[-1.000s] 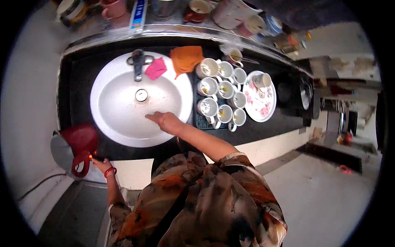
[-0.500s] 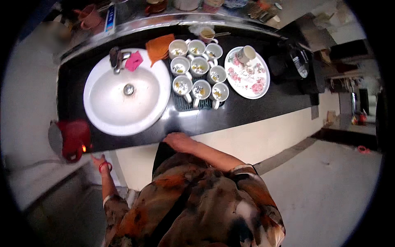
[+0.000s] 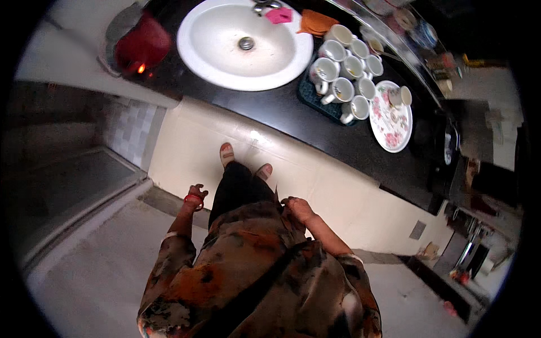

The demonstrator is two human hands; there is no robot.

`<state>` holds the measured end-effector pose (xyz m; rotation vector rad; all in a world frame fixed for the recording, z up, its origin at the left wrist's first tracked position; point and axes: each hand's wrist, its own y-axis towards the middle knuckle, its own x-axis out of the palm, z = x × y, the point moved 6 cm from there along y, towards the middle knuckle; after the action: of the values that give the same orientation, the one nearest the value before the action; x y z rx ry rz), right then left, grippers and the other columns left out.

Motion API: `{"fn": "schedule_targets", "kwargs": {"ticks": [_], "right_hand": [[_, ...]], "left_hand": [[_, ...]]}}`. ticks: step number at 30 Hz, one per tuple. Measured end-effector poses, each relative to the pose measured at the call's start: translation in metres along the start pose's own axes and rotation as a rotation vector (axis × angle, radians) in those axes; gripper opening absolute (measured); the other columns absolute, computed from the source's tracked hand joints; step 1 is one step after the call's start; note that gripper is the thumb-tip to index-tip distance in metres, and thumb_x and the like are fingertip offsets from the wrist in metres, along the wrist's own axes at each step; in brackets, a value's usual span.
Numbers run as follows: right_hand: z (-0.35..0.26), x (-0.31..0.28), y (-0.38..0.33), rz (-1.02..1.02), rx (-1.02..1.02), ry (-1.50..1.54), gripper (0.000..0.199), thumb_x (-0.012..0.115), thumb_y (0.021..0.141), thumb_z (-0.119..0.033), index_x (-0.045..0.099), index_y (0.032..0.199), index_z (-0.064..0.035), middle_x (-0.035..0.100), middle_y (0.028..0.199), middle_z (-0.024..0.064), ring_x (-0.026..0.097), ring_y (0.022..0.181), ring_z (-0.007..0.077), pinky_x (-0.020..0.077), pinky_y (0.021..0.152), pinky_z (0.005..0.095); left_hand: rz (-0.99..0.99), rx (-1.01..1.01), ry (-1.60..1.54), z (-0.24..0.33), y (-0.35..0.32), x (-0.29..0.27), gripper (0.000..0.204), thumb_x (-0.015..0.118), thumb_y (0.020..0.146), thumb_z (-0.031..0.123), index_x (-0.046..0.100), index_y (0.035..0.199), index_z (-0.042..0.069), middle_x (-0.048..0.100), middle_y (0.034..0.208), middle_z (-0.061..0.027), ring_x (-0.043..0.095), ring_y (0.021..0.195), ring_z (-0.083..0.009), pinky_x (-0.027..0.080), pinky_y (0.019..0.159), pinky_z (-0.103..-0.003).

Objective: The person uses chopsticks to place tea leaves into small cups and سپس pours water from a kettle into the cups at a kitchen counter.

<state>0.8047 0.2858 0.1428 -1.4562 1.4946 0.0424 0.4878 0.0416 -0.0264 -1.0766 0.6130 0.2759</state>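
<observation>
My left hand (image 3: 196, 194), with a red bangle at the wrist, hangs beside my dark trousers with its fingers loosely bent and apart. It holds nothing. My right hand (image 3: 298, 209) is at my waist, fingers closed on the front hem of my patterned shirt (image 3: 248, 242). Both hands are away from the black counter (image 3: 259, 110). On it, a dark tray (image 3: 307, 93) bears several white mugs (image 3: 341, 90) with small bits inside. A lit red electric kettle (image 3: 143, 45) stands at the counter's left end.
A white oval sink (image 3: 211, 70) is set into the counter, with a pink cloth (image 3: 279, 15) and an orange cloth (image 3: 316, 23) behind it. Right of the mugs lies a floral oval plate (image 3: 390, 135) carrying a pale cup (image 3: 400, 97). A low ledge (image 3: 84, 205) borders the floor at left.
My left hand has drawn back from beside the kettle to my side. My right hand has come away from the counter edge to my shirt. The view has turned and shows my feet.
</observation>
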Motion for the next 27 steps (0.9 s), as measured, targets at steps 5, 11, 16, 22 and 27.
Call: {"fn": "schedule_targets", "kwargs": {"ticks": [5, 11, 16, 22, 27], "right_hand": [[-0.008, 0.017, 0.012, 0.014, 0.101, 0.004, 0.022, 0.05, 0.077, -0.016, 0.059, 0.095, -0.0077, 0.06, 0.09, 0.0156, 0.058, 0.083, 0.0301, 0.0466, 0.073, 0.0373], [-0.065, 0.013, 0.052, 0.202, 0.047, 0.096, 0.018, 0.051, 0.077, -0.014, 0.059, 0.09, -0.0038, 0.06, 0.085, 0.0167, 0.058, 0.079, 0.0316, 0.047, 0.07, 0.0383], [-0.083, 0.03, 0.063, 0.207, 0.16, 0.168, 0.018, 0.051, 0.077, -0.012, 0.06, 0.089, -0.0022, 0.061, 0.088, 0.0168, 0.059, 0.081, 0.0306, 0.0473, 0.073, 0.0351], [-0.084, 0.02, 0.064, 0.268, 0.198, 0.189, 0.016, 0.054, 0.077, -0.011, 0.06, 0.09, -0.0039, 0.061, 0.088, 0.0167, 0.059, 0.079, 0.0308, 0.0479, 0.071, 0.0356], [-0.081, 0.015, 0.059, 0.318, 0.201, 0.232, 0.017, 0.056, 0.077, -0.011, 0.06, 0.091, -0.003, 0.061, 0.088, 0.0164, 0.06, 0.079, 0.0289, 0.048, 0.071, 0.0334]], "left_hand": [[-0.111, -0.004, -0.11, -0.057, -0.021, 0.018, 0.049, 0.059, 0.07, 0.034, 0.053, 0.107, 0.002, 0.056, 0.104, -0.0179, 0.052, 0.1, -0.0312, 0.042, 0.086, -0.036], [0.049, -0.111, -0.378, -0.109, 0.0, -0.004, 0.04, 0.058, 0.074, 0.028, 0.055, 0.104, 0.002, 0.061, 0.094, -0.0161, 0.057, 0.089, -0.0258, 0.045, 0.078, -0.033], [0.046, -0.175, -0.469, -0.144, 0.017, -0.009, 0.039, 0.059, 0.074, 0.026, 0.055, 0.105, 0.003, 0.061, 0.095, -0.0145, 0.058, 0.087, -0.0229, 0.046, 0.076, -0.031], [0.066, -0.117, -0.403, -0.145, 0.01, -0.029, 0.04, 0.057, 0.073, 0.028, 0.056, 0.104, 0.002, 0.06, 0.095, -0.0175, 0.058, 0.089, -0.0263, 0.045, 0.079, -0.032], [0.093, -0.094, -0.382, -0.152, 0.009, -0.019, 0.04, 0.057, 0.073, 0.027, 0.055, 0.105, 0.003, 0.059, 0.097, -0.0194, 0.056, 0.092, -0.0303, 0.045, 0.08, -0.035]]}}
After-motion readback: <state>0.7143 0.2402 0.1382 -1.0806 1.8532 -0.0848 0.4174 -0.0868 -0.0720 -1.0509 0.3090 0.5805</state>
